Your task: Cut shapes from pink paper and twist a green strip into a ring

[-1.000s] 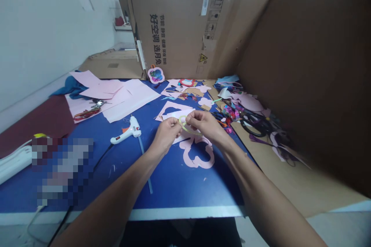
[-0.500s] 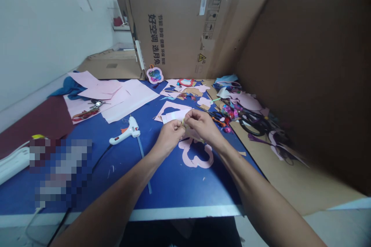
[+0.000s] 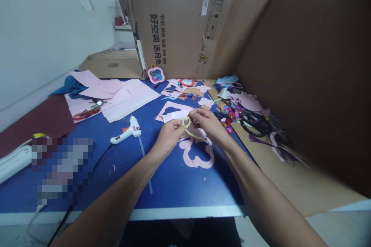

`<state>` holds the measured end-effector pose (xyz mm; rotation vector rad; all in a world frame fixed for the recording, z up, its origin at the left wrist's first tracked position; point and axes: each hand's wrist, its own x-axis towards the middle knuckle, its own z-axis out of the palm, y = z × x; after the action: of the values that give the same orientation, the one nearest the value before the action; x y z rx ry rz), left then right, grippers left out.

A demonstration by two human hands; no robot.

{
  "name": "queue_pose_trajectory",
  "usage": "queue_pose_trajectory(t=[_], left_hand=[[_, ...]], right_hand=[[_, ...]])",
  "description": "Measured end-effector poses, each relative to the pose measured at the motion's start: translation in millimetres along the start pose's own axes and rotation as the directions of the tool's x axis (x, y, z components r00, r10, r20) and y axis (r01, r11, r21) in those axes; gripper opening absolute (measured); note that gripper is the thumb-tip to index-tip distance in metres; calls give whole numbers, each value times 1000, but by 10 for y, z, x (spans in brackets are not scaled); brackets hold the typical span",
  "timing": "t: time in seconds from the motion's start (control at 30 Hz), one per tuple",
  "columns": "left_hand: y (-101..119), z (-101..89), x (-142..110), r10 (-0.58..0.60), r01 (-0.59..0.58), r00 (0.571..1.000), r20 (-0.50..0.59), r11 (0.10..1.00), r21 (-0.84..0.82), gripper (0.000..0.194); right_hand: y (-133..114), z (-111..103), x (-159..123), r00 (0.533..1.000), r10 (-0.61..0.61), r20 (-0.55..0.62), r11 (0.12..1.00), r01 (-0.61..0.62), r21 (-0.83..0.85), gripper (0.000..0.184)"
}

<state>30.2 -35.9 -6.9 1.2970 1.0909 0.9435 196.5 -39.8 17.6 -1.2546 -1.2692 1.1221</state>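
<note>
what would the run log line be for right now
left hand: pinching yellow-green strip | right hand: at strip's loop | pink cutout: on table below hands | glue gun: lying left of hands

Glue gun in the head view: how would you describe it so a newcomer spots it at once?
On the blue table, look left of the left hand. The glue gun lies there, a black cord running from its handle. Its white pistol shape sets it apart from the flat pale sheets beyond and the thin blue strip beside it.
</note>
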Motion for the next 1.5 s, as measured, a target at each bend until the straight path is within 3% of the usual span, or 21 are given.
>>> queue_pose_trajectory(t=[0.27, 0.53, 0.7, 0.9, 1.07, 1.37, 1.5], left_hand=[[-7, -55, 52, 5, -11, 997, -80, 997, -71, 10], [35, -43, 47, -4, -6, 996, -90, 994, -106, 8], [63, -36, 32, -22, 15, 998, -59, 993, -118, 11], [45, -45, 27, -32, 29, 999, -26, 992, -120, 15], [49, -54, 41, -49, 43, 998, -33, 988, -148, 10], [60, -115, 74, -23, 13, 998, -61, 987, -161, 7], [69, -121, 80, 10, -19, 997, -71, 991, -134, 8]], right_hand=[[1, -35, -14, 993, 18, 114, 999, -14, -33, 30], [38, 29, -4, 992, -20, 124, 1000, 22, -14, 27], [52, 18, -2, 988, -76, 136, 987, 94, -133, 33], [68, 9, 4, 985, -137, 104, 947, 161, -278, 29], [56, -4, 3, 982, -109, 152, 970, 139, -200, 32], [7, -121, 17, 991, -56, 125, 988, 73, -136, 34], [13, -88, -9, 976, -28, 217, 992, 54, -116, 35]])
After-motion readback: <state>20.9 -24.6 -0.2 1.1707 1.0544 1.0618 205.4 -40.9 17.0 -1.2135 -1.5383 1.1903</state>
